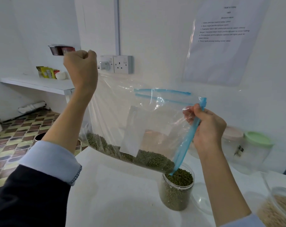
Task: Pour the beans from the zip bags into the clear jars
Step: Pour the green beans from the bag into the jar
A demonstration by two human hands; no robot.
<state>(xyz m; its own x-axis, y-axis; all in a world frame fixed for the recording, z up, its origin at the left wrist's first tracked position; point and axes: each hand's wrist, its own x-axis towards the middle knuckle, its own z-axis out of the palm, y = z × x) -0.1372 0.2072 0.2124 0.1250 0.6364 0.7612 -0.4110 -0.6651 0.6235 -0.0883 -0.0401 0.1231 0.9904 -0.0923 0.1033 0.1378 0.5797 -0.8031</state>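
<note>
Spillage is the chief risk, judged from how things lie. The table [122, 185] is white, and its left edge runs close behind the lifted forearm, with patterned floor beyond; beans that miss would scatter there or roll off that side.

The bag [155, 122] is large and slack, tilted down to the right, its blue zip corner dipping into the jar [176, 189]. A long ridge of beans [139, 156] lies along the bag's lower fold, so much is yet to pour. The jar already looks nearly full to its rim (its mound sits just under the bag's mouth), so a sudden slide of that ridge could overflow it. The bag's mouth is also wide and limp; if it slips off the rim, beans go onto the table.

The left hand [80, 63] is a closed fist held high, gripping the bag's rear corner as far as I can tell. The right hand [208, 130] pinches the zip strip near the mouth, fingers curled round it.

Room to move is good on the left and front. On the right it is tight: lidded tubs [253, 148] stand against the wall and a container [280, 208] of pale grains sits near the right forearm, so a swing that way could knock them.
</note>
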